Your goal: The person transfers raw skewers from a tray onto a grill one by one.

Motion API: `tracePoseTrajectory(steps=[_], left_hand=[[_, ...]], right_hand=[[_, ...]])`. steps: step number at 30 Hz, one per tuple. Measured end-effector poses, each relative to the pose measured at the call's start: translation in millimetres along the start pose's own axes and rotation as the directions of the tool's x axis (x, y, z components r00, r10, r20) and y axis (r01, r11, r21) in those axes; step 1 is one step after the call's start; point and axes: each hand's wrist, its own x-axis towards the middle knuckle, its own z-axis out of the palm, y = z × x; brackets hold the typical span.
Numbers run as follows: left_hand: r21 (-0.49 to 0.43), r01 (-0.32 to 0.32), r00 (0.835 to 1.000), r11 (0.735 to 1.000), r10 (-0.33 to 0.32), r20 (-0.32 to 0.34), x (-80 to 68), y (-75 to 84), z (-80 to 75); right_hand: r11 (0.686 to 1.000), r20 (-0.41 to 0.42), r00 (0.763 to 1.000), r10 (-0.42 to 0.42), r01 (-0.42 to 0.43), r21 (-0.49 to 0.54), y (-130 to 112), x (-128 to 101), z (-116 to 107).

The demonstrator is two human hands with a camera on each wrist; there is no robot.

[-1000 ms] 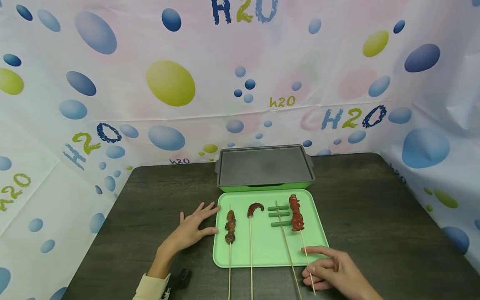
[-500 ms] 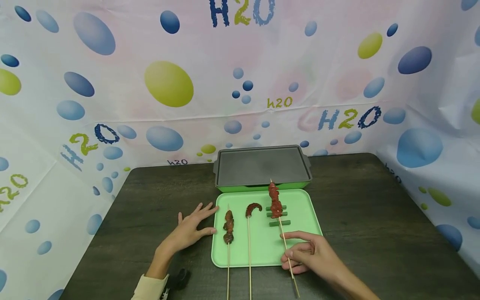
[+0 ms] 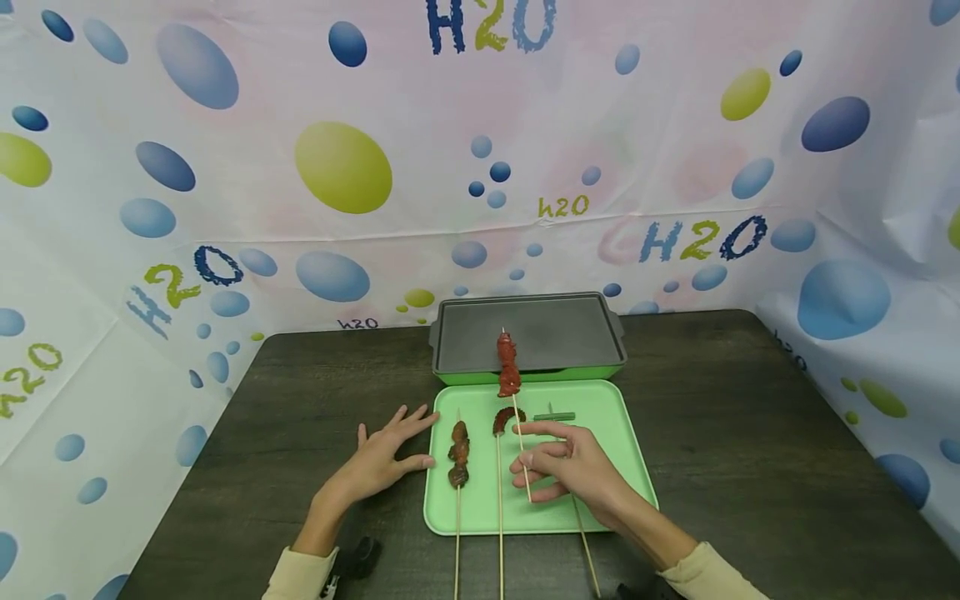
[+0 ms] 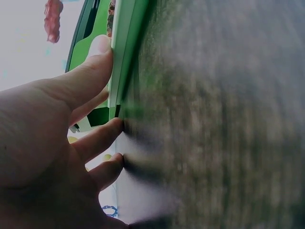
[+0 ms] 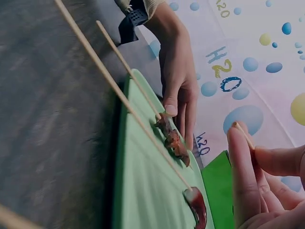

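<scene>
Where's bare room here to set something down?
The table is bare right of the griddle and green tray, past the right sleeve, to its edge. Another patch lies left of the griddle, beyond the left hand. The tray is crowded: three skewers lie on it, and above them the right hand holds the red skewer.

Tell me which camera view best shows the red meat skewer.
The head view: there the red meat skewer shows both ends, with the right hand gripping it. The left wrist view catches only its red pieces, at the top edge; the right wrist view, only a short bit of stick.
</scene>
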Motion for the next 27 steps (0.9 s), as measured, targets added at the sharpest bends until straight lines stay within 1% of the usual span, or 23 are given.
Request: tracePoseTrajectory(steps=[8,12,20,27], left_hand=[[0.005,0.009,1.000,1.000,-0.009,0.000,0.4,0.2,0.1],[0.006,0.003,1.000,1.000,-0.003,-0.001,0.7,0.5,0.4],[-0.008,0.009,1.000,1.000,-0.009,0.009,0.2,1.0,-0.6],[-0.019,0.001,1.000,1.000,-0.001,0.011,0.7,-0.1,-0.8]], right_hand=[[1.000,-0.044,0.999,-0.018,0.018,-0.005,-6,34,9],[1.000,-0.066,0.997,-0.026,0.027,0.013,-8,51,13],[0.999,-0.094,0.996,0.004,0.000,0.037,-11,83,18],[0.993,-0.107,0.993,0.052,-0.040,0.107,-15,104,21]])
